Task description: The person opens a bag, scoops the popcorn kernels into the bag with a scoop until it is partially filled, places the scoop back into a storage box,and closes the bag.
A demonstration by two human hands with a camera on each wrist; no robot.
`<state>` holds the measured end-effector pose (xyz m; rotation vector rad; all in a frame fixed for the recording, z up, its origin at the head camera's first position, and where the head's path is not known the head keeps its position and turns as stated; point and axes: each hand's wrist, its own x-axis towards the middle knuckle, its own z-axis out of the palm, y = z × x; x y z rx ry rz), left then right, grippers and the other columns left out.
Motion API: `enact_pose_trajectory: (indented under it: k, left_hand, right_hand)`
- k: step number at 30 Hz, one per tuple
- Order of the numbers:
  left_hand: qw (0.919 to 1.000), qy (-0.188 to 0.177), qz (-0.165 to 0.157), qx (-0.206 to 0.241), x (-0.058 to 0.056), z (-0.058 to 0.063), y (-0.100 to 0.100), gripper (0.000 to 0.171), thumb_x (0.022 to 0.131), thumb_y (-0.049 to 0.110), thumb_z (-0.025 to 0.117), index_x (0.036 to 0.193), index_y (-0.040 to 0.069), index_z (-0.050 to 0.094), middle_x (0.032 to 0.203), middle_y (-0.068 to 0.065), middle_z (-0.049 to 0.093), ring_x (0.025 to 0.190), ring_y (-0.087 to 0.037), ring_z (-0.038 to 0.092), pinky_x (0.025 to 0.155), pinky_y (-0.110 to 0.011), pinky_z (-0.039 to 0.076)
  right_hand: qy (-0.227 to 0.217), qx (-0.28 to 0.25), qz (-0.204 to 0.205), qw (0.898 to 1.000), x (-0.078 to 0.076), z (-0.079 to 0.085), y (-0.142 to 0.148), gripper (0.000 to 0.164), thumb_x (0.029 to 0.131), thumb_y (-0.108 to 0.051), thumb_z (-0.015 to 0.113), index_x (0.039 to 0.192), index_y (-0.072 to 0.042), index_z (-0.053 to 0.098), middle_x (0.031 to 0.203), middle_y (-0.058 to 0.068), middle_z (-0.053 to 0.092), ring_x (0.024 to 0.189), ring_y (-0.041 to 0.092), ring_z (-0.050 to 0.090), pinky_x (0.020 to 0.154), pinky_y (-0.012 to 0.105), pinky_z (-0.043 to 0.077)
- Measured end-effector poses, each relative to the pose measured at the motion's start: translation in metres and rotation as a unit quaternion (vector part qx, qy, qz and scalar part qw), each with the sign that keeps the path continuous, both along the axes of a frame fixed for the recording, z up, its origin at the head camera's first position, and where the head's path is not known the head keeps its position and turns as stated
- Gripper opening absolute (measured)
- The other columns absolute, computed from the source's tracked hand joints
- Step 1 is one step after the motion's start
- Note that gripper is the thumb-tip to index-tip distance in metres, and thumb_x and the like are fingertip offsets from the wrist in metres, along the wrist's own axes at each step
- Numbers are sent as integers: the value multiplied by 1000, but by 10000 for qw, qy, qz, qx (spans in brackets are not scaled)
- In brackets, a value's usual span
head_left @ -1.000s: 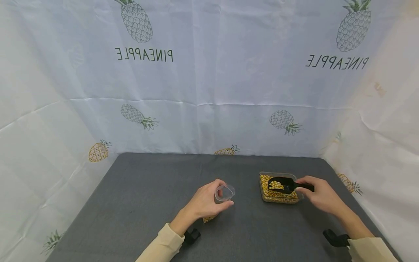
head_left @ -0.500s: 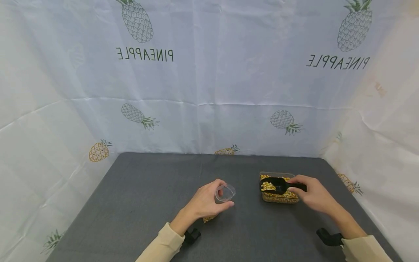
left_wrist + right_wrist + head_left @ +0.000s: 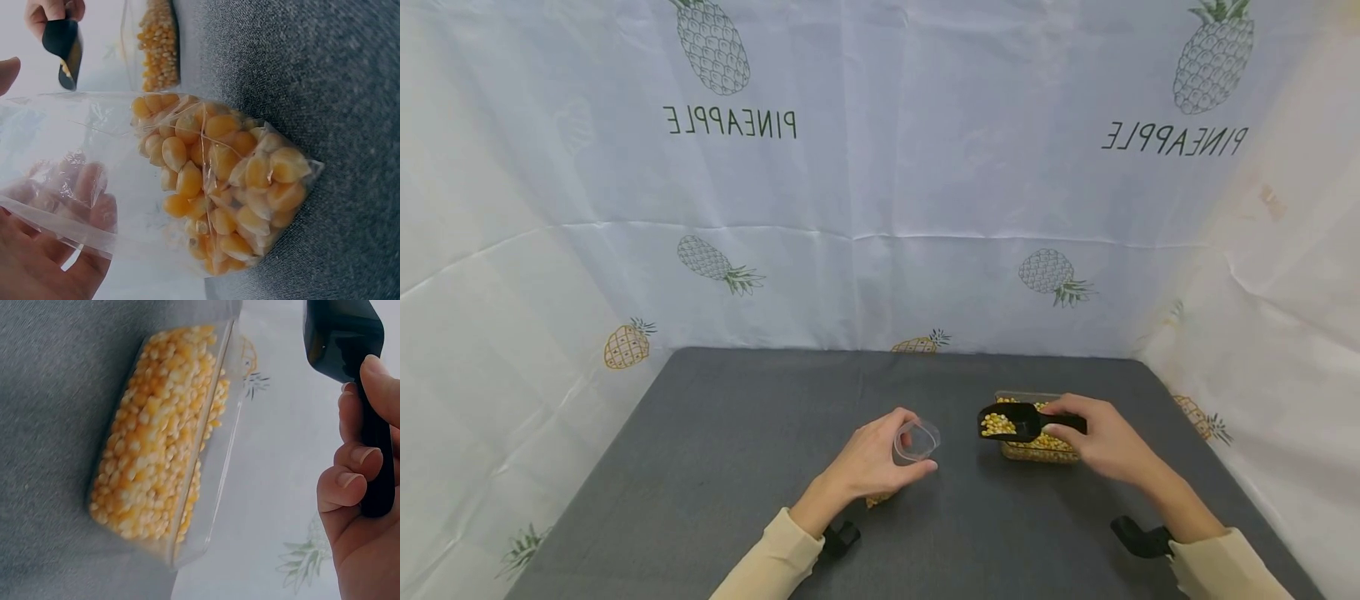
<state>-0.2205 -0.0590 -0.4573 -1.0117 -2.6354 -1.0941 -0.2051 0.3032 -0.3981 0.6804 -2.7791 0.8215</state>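
My left hand (image 3: 876,458) holds a clear plastic bag (image 3: 917,442) upright by its mouth, fingers and thumb curved round the rim. Corn kernels (image 3: 212,181) fill the bag's lower part, which stands on the table in the left wrist view. The fingers show through the film. My right hand (image 3: 1108,437) grips the handle of a black scoop (image 3: 1028,421), held level above the left side of a clear container (image 3: 1006,452) of corn. Yellow kernels (image 3: 997,424) lie at the scoop's front. The scoop's tip reaches past the container's left wall, to the right of the bag.
The grey table (image 3: 760,417) extends to the left and behind the hands. A white pineapple-print curtain (image 3: 880,183) hangs along the back and both sides. A black wrist mount (image 3: 1138,537) sticks out under the right forearm.
My right hand has moved left with the loaded scoop, from over the middle of the container to past its left wall. The left hand and the bag have stayed in place.
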Motion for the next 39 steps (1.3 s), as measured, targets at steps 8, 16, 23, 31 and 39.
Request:
enact_pose_trajectory:
  k: [8,16,23,31,39]
  left_hand:
    - [9999,-98,29,-14,0,1,0,55,90,50,72,129,14,57,94,10,57,73,-3,51,64,-23,44]
    - [9999,-90,50,-47,0,1,0,55,90,51,72,129,15,57,94,11,57,72,-3,50,63,-23,44]
    - [9999,-151,29,-53,1,2,0,59,91,51,72,131,11,57,94,10,57,72,-3,50,63,-23,44]
    - [9998,-194,5,-75,1,2,1,61,91,52,71,132,10,56,96,7,58,71,-3,50,62,-23,44]
    - [9998,-190,16,-83,3,2,2,59,90,54,71,133,16,55,98,7,59,71,-1,51,63,-23,45]
  right_hand:
    - [129,-42,308,9994,-1,5,-13,23,96,-12,71,118,-7,71,117,6,70,105,31,66,81,43,54]
    - [-19,-153,554,9983,-4,7,-28,24,96,-13,71,118,-6,71,117,7,69,105,30,66,83,45,54]
    - [1,-142,665,9977,-8,8,-39,24,95,-8,71,119,-7,71,116,6,69,104,28,66,82,43,55]
    - [38,-301,821,9962,-8,9,-51,22,95,-10,72,117,-9,72,116,7,69,108,32,65,85,49,54]
    - [202,-458,1117,9925,-11,7,-63,20,92,-9,74,112,-12,72,108,1,69,96,25,67,79,43,54]
